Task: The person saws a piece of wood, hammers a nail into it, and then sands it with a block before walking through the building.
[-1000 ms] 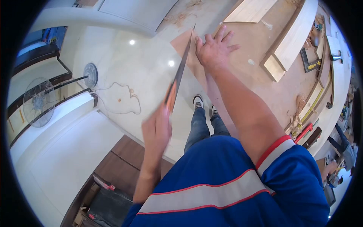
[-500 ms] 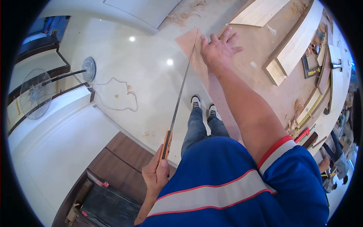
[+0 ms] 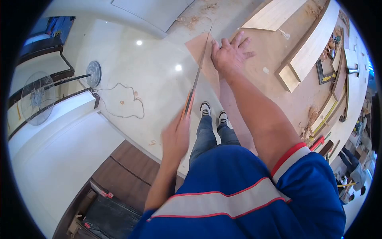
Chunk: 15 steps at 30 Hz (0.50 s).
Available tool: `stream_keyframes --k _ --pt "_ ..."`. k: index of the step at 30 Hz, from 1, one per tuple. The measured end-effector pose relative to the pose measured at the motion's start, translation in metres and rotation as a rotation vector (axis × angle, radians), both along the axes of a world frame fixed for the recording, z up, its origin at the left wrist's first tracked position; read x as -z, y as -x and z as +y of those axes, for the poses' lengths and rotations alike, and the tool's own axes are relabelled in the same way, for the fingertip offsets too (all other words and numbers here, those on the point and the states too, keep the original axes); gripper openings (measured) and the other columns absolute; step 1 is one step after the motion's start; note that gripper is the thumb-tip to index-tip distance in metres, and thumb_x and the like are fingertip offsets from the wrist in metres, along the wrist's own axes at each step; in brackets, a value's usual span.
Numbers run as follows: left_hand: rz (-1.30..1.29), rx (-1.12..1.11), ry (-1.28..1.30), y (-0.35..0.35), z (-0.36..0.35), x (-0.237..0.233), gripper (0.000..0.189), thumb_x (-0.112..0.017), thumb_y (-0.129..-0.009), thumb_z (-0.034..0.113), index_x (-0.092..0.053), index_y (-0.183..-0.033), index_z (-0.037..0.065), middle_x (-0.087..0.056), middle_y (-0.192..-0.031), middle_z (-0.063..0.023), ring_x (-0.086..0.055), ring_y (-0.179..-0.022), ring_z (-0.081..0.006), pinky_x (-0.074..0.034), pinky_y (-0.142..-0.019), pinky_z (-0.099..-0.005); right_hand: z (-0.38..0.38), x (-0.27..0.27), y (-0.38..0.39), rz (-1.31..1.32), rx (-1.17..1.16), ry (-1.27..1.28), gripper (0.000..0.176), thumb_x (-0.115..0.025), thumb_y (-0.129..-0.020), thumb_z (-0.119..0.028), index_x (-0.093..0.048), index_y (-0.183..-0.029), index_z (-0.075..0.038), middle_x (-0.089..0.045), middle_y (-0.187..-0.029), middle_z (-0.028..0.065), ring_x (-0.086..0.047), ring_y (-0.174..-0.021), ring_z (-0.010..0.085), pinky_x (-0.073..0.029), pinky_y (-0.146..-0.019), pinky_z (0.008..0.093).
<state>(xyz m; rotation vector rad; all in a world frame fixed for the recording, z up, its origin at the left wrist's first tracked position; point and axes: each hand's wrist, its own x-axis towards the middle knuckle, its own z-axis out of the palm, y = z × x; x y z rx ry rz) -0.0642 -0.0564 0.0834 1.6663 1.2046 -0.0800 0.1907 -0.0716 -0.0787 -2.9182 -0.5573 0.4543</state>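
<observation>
My left hand (image 3: 176, 137), slightly blurred, is closed round the orange and black handle of a handsaw (image 3: 196, 77). The long thin blade points away from me and crosses the corner of a thin pinkish-brown sheet (image 3: 195, 46). My right hand (image 3: 231, 55) lies spread on the brown board surface (image 3: 258, 85), just right of the blade, with its fingers apart and nothing in them.
Pale wooden pieces (image 3: 274, 16) and a long box-like plank (image 3: 314, 44) rest on the board. A black square (image 3: 327, 76), shavings and tools lie at the right. A standing fan (image 3: 38, 97) and cable are at the left. People are at the far right.
My left hand and the saw have moved forward, up in the view, and the blade tip now reaches beyond the sheet's corner. My right hand has stayed nearly in place.
</observation>
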Motion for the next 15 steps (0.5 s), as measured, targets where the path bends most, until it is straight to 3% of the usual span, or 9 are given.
stream_keyframes --k 1,3,6,8,9,12,13,15 --pt "0.05 -0.035 0.034 0.041 -0.018 -0.025 0.049 -0.055 -0.106 0.031 -0.062 -0.143 -0.001 -0.067 -0.082 -0.0082 -0.062 -0.072 -0.014 -0.051 -0.069 -0.0304 0.001 -0.002 -0.002 0.004 -0.007 -0.001 0.055 -0.039 -0.106 -0.054 -0.065 -0.14 -0.019 -0.01 -0.174 0.0242 -0.006 -0.159 0.0524 -0.01 -0.116 0.0829" --pt "0.048 -0.124 0.127 0.08 -0.034 -0.073 0.048 -0.057 -0.105 0.029 -0.063 -0.142 -0.002 -0.061 -0.076 -0.0013 -0.058 -0.07 -0.0078 -0.047 -0.064 -0.0269 -0.002 -0.004 -0.001 0.014 -0.016 0.008 0.056 -0.039 -0.106 -0.054 -0.064 -0.141 -0.019 -0.01 -0.174 0.0242 -0.006 -0.159 0.0524 -0.011 -0.115 0.0832" --pt "0.102 -0.068 -0.02 0.041 -0.017 -0.024 0.045 -0.056 -0.106 0.031 -0.068 -0.135 -0.001 -0.057 -0.069 -0.0016 -0.055 -0.066 -0.0092 -0.045 -0.06 -0.0301 -0.002 0.003 -0.002 -0.013 -0.027 0.006 0.056 -0.039 -0.105 -0.055 -0.064 -0.14 -0.019 -0.011 -0.174 0.0244 -0.006 -0.159 0.0527 -0.011 -0.114 0.084" --pt "-0.065 0.094 -0.185 -0.028 0.024 0.067 0.048 -0.051 -0.106 0.039 -0.068 -0.11 -0.006 -0.06 -0.071 -0.0172 -0.056 -0.063 -0.0258 -0.045 -0.061 -0.0408 -0.004 0.001 -0.004 0.002 0.001 -0.026 0.056 -0.04 -0.105 -0.055 -0.066 -0.136 -0.016 -0.013 -0.173 0.0259 -0.006 -0.158 0.0543 -0.011 -0.114 0.0838" --pt "-0.103 0.092 -0.183 -0.079 0.038 0.083 0.049 -0.048 -0.107 0.039 -0.067 -0.105 -0.006 -0.063 -0.074 -0.0218 -0.056 -0.064 -0.0348 -0.046 -0.063 -0.0451 -0.002 0.0 -0.002 0.009 0.001 -0.043 0.056 -0.041 -0.105 -0.055 -0.067 -0.135 -0.015 -0.013 -0.173 0.0266 -0.005 -0.158 0.0551 -0.01 -0.114 0.0838" --pt "-0.252 0.24 -0.271 -0.15 0.067 0.106 0.05 -0.045 -0.108 0.039 -0.065 -0.095 -0.005 -0.068 -0.086 -0.0264 -0.065 -0.079 -0.0445 -0.049 -0.074 -0.0488 -0.001 0.004 0.001 -0.043 -0.007 -0.048 0.056 -0.041 -0.106 -0.055 -0.067 -0.135 -0.015 -0.012 -0.173 0.0268 -0.004 -0.158 0.055 -0.01 -0.115 0.0834" --pt "-0.226 0.226 -0.243 -0.153 0.066 0.105 0.05 -0.046 -0.108 0.04 -0.065 -0.095 -0.005 -0.069 -0.088 -0.0264 -0.065 -0.082 -0.0455 -0.05 -0.075 -0.0485 -0.001 0.001 0.001 -0.03 -0.009 -0.045 0.056 -0.04 -0.106 -0.055 -0.067 -0.135 -0.015 -0.012 -0.173 0.0271 -0.004 -0.158 0.0551 -0.01 -0.115 0.0834" --pt "-0.241 0.157 -0.213 -0.129 0.062 0.097 0.053 -0.049 -0.107 0.043 -0.062 -0.081 -0.002 -0.06 -0.071 -0.0154 -0.058 -0.065 -0.0299 -0.044 -0.062 -0.0414 0.0 -0.002 0.0 0.01 0.009 -0.045 0.056 -0.04 -0.106 -0.055 -0.067 -0.135 -0.015 -0.012 -0.173 0.0276 -0.003 -0.158 0.0552 -0.009 -0.115 0.0834"
